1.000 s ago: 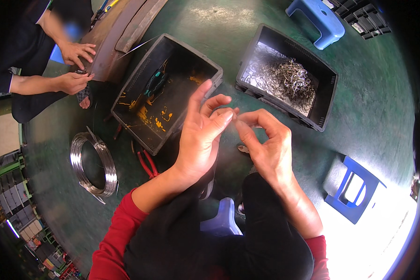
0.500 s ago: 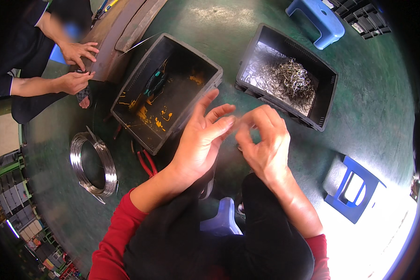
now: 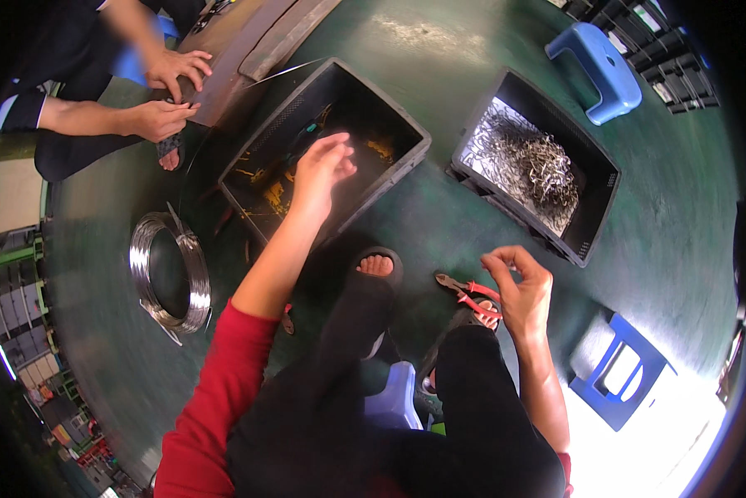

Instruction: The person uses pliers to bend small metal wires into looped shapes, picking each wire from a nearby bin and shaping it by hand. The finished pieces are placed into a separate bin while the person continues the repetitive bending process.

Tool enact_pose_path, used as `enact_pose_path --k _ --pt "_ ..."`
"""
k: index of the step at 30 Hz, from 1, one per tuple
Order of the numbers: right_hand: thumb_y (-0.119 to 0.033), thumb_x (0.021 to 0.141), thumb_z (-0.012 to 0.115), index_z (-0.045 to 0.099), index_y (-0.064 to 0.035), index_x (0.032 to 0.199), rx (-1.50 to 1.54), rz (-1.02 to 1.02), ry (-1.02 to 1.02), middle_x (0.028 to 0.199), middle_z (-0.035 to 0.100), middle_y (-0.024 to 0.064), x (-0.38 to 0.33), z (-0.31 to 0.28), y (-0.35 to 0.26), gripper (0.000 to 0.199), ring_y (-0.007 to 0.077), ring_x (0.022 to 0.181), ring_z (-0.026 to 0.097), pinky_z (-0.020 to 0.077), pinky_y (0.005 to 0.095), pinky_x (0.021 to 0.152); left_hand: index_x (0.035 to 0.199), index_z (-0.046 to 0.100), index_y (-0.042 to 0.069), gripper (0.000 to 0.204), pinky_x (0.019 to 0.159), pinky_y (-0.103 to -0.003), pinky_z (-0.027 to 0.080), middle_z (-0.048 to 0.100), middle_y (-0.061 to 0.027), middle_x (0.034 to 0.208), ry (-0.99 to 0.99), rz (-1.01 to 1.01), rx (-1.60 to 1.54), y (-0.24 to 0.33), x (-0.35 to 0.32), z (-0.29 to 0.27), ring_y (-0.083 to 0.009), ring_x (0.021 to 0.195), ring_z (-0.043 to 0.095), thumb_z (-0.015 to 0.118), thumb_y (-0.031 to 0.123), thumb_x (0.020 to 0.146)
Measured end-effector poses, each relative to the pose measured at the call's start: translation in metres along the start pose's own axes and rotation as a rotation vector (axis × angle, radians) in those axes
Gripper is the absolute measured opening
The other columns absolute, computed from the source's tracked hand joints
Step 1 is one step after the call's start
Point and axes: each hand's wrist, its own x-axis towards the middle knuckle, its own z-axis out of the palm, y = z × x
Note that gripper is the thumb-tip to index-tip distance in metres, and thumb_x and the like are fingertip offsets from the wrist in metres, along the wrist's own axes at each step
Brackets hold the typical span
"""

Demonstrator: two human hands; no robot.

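Observation:
My left hand (image 3: 319,176) is over the left dark crate (image 3: 406,164), its fingers loosely apart with nothing visible in them. In that crate lie green-and-black tool handles, partly hidden by the hand, and orange stains. My right hand (image 3: 524,292) is raised at the right, thumb and forefinger brought together; whatever is between them is too small to name. Just left of it, a pair of red-handled pliers (image 3: 466,290) lies on the floor by my right foot. A second crate (image 3: 593,217) holds a heap of bent metal wire pieces (image 3: 547,173).
A coil of silvery wire (image 3: 197,278) lies on the floor at left. At the upper left, a co-worker's hands (image 3: 167,120) work beside a brown board. Blue plastic stools (image 3: 609,70) stand at upper right and lower right (image 3: 618,402). Black crates (image 3: 680,83) are stacked beyond.
My hands have parted: the left moved forward and left over the crate, the right back and to the right. The pliers by my foot have come into sight. The whole view has shifted slightly.

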Motion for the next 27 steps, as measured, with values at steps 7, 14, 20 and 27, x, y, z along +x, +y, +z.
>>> enact_pose_path --k 7,14,20,27 --pt "0.005 0.084 0.058 0.069 -0.0072 0.101 -0.23 -0.201 -0.06 0.11 0.064 0.0129 0.017 0.023 0.063 0.024 0.0303 0.097 0.064 0.0532 0.0365 0.08 0.106 0.071 0.007 0.023 0.082 -0.036 0.052 0.071 -0.0147 0.096 0.049 0.365 1.033 -0.064 0.127 -0.029 -0.0252 0.095 0.068 0.067 0.019 0.086" --pt "-0.026 0.072 0.081 0.051 -0.012 0.132 -0.651 0.071 -0.435 0.137 0.045 0.0135 0.041 0.056 0.138 0.068 0.0331 0.126 0.044 0.0425 0.0477 0.098 0.114 0.064 0.004 0.042 0.09 -0.047 0.051 0.067 -0.0216 0.108 0.255 0.241 1.304 -0.098 0.216 0.007 -0.0387 0.105 0.063 0.073 0.023 0.078" --pt "-0.03 0.07 0.083 0.045 -0.0131 0.138 -0.667 0.08 -0.461 0.141 0.039 0.0162 0.04 0.053 0.221 0.079 0.0355 0.132 0.036 0.0365 0.0517 0.103 0.101 0.066 0.001 0.035 0.086 -0.048 0.051 0.067 -0.0259 0.098 0.056 0.116 1.455 -0.146 0.235 0.025 -0.0416 0.099 0.064 0.075 0.023 0.076" --pt "-0.04 0.07 0.082 0.041 -0.0148 0.14 -0.909 0.108 -0.474 0.129 0.047 0.0138 0.024 0.056 0.267 0.085 0.0316 0.123 0.044 0.035 0.0522 0.102 0.11 0.064 0.005 0.029 0.061 -0.019 0.039 0.069 0.0015 0.099 -0.047 -0.056 0.59 -0.092 0.172 0.011 -0.0036 0.074 0.051 0.068 0.026 0.09"
